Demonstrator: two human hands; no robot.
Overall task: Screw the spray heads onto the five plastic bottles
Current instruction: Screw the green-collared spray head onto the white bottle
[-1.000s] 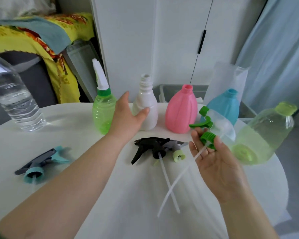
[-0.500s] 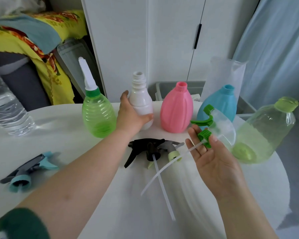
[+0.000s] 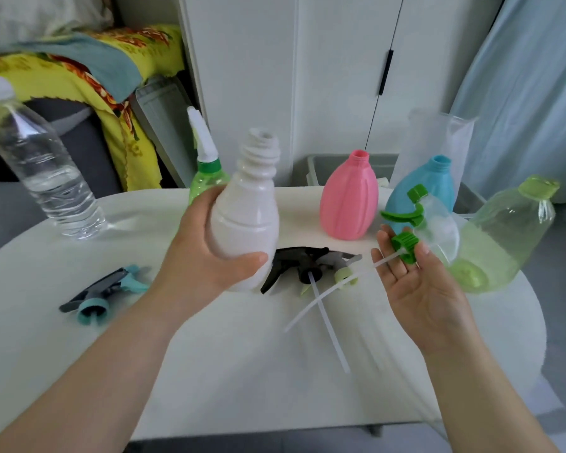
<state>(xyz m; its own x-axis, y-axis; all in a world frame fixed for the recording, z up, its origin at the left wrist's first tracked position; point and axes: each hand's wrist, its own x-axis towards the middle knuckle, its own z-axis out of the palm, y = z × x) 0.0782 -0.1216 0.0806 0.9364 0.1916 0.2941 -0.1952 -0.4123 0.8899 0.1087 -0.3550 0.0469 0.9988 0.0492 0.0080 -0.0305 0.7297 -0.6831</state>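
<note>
My left hand (image 3: 206,256) was wrapped around the belly of the white bottle (image 3: 245,214), thumb across its lower front, holding it tilted with its bare threaded neck pointing up and slightly away from me; whether its base touched the white counter (image 3: 242,371) I could not tell. My right hand (image 3: 419,282) lay palm up, fingers loosely spread, and cradled a spray head with a clear body (image 3: 435,230), the green collar pinched at my fingertips, the green trigger pointing left, and its pale dip tube running down to the left over the counter. Between my hands lay a black spray head (image 3: 294,261) and, just beside it, a grey one with a pale yellow-green collar (image 3: 342,268), their tubes crossing on the counter. Farther left sat a dark grey and teal spray head (image 3: 102,294), well apart from the rest. Behind the white bottle stood the green bottle (image 3: 206,183), already fitted with a white nozzle on a green collar. To the right the pink bottle (image 3: 348,197) and the blue bottle (image 3: 428,181) stood upright with open necks, and the large pale green bottle (image 3: 500,237) leaned at the counter's right edge with its cap on. A clear water bottle (image 3: 43,168) stood at the far left.
</note>
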